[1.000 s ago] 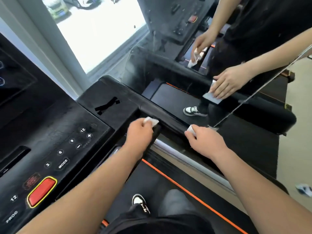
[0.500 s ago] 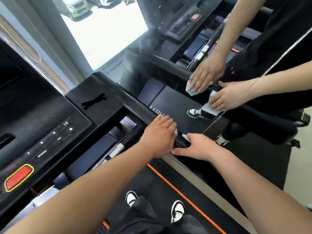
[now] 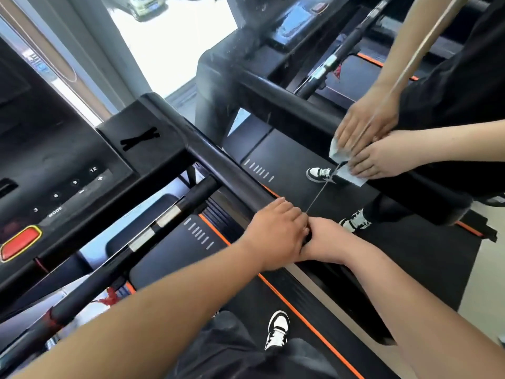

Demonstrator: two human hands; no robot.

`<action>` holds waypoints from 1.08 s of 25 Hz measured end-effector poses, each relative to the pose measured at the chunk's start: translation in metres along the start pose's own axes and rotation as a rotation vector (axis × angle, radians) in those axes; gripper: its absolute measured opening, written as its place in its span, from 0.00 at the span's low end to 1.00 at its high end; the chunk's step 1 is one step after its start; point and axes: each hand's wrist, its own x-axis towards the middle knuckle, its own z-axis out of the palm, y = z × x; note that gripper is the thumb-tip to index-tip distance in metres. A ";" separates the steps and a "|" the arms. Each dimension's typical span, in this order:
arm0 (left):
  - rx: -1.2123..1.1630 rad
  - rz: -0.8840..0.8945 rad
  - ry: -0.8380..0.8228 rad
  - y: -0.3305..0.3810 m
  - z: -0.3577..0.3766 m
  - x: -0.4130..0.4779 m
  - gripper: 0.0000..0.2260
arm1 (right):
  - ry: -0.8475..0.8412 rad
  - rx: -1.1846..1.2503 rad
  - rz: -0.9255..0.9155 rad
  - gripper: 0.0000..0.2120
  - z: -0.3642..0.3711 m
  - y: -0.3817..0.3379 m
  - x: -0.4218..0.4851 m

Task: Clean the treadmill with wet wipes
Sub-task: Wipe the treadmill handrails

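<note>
I stand on a black treadmill whose right handrail (image 3: 218,162) runs along a wall mirror (image 3: 289,149). My left hand (image 3: 276,233) lies over the rail with its fingers spread flat across the top. My right hand (image 3: 328,242) touches it from the right, also on the rail. Both hands cover their wet wipes in the direct view. In the mirror, a white wipe (image 3: 337,151) shows beneath the reflected left hand and another wipe (image 3: 352,177) beneath the reflected right hand, both pressed on the rail by straight fingers.
The console (image 3: 68,173) with number keys and a red stop button (image 3: 20,242) sits at the left. A black and silver grip bar (image 3: 175,212) crosses below it. The orange-edged belt (image 3: 169,258) and my shoe (image 3: 277,333) lie beneath. A bright window is at the top.
My left hand has slid right along the handrail, away from the console, until it touches my right hand. The view has dropped and shifted right with it.
</note>
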 end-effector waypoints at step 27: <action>-1.916 -1.251 0.171 0.071 0.042 -0.024 0.41 | -0.099 0.000 -0.051 0.24 -0.010 -0.030 0.014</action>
